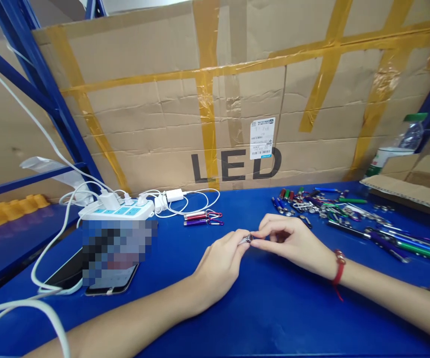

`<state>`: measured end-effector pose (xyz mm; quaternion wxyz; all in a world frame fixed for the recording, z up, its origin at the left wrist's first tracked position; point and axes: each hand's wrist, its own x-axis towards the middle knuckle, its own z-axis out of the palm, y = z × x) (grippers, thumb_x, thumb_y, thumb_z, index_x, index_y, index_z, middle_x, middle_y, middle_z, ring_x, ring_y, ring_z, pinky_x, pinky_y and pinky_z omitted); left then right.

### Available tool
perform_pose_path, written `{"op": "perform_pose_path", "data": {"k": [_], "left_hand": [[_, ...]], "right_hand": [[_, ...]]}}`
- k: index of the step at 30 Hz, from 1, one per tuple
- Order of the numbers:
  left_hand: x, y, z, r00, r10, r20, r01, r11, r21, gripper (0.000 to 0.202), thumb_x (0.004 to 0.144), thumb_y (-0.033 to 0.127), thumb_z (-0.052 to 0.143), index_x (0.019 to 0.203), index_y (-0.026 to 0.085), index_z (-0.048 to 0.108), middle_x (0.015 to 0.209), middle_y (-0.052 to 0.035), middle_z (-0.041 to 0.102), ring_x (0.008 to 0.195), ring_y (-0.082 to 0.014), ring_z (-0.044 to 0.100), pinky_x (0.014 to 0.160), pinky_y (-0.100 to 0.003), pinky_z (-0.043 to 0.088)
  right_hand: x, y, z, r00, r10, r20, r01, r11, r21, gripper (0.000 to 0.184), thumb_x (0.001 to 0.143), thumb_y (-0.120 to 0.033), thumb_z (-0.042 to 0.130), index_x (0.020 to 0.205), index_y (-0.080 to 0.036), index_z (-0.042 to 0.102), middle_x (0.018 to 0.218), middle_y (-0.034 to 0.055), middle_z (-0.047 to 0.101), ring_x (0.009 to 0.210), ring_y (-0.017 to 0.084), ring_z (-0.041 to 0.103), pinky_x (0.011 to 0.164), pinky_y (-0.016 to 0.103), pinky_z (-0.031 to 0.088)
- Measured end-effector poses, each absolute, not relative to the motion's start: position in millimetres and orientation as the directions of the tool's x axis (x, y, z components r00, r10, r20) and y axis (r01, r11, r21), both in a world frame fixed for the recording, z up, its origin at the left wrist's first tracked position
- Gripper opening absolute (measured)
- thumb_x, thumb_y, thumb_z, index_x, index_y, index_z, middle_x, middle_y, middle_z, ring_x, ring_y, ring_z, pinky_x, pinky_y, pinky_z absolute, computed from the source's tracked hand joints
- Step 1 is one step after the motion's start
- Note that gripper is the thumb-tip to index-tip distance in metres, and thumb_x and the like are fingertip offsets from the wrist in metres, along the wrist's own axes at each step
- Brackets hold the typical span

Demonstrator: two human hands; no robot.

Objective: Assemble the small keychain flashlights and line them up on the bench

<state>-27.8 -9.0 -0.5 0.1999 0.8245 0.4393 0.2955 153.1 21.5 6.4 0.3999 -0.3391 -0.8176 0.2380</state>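
Observation:
My left hand (220, 261) is closed around a small silver metal tube (246, 239), and most of the tube is hidden inside the fingers. Its dark round end points to the right. At that end, the thumb and forefinger of my right hand (291, 243) pinch the rim; whether a tiny part sits between these fingertips I cannot make out. A red cord bracelet is on the right wrist. Beyond my left hand, red and purple keychain flashlights (201, 222) with carabiner clips lie side by side on the blue table (274, 308).
To the right spreads a pile of small flashlights, clips and metal parts (327, 206), with longer pen-like tubes (405, 241) nearer. A white power strip (125, 211) with cables and phones (112, 281) lie left. An opened carton (416, 181) and bottle (397, 144) stand right; a large cardboard box (155, 129) is behind.

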Motion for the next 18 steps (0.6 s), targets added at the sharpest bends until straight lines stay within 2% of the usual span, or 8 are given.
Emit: {"op": "perform_pose_path", "data": {"k": [9,13,18], "left_hand": [[-29.5,-16.6,2.2,0.480,0.822,0.306,0.600,-0.562,0.569,0.020,0.095,0.024,0.028,0.096,0.020,0.047,0.078,0.0002,0.056,0.068,-0.0141,0.051,0.064,-0.025,0.039],[-30.7,-17.2,0.6,0.521,0.779,0.348,0.566,-0.621,0.542,0.021,0.094,0.021,0.026,0.092,0.019,0.047,0.078,-0.0004,0.055,0.068,-0.0138,0.050,0.064,-0.024,0.039],[-30.7,-14.9,-1.6,0.522,0.776,0.354,0.556,-0.624,0.548,0.020,0.093,0.020,0.030,0.094,0.020,0.050,0.082,-0.0011,0.060,0.069,-0.0137,0.054,0.065,-0.023,0.040]], "right_hand": [[155.7,22.0,11.5,-0.505,0.686,0.524,0.287,0.706,-0.647,0.019,0.075,-0.031,0.066,0.068,-0.014,0.069,0.066,0.0017,0.056,0.050,0.006,0.047,0.043,0.018,0.037],[155.9,21.5,13.4,-0.522,0.684,0.511,0.222,0.687,-0.692,0.020,0.074,-0.030,0.067,0.062,-0.014,0.066,0.066,0.0008,0.054,0.046,0.004,0.047,0.040,0.017,0.037],[153.9,21.5,8.8,-0.527,0.729,0.438,0.156,0.589,-0.793,0.022,0.073,-0.031,0.066,0.061,-0.012,0.063,0.066,-0.0006,0.051,0.041,0.003,0.045,0.035,0.016,0.034]]}}
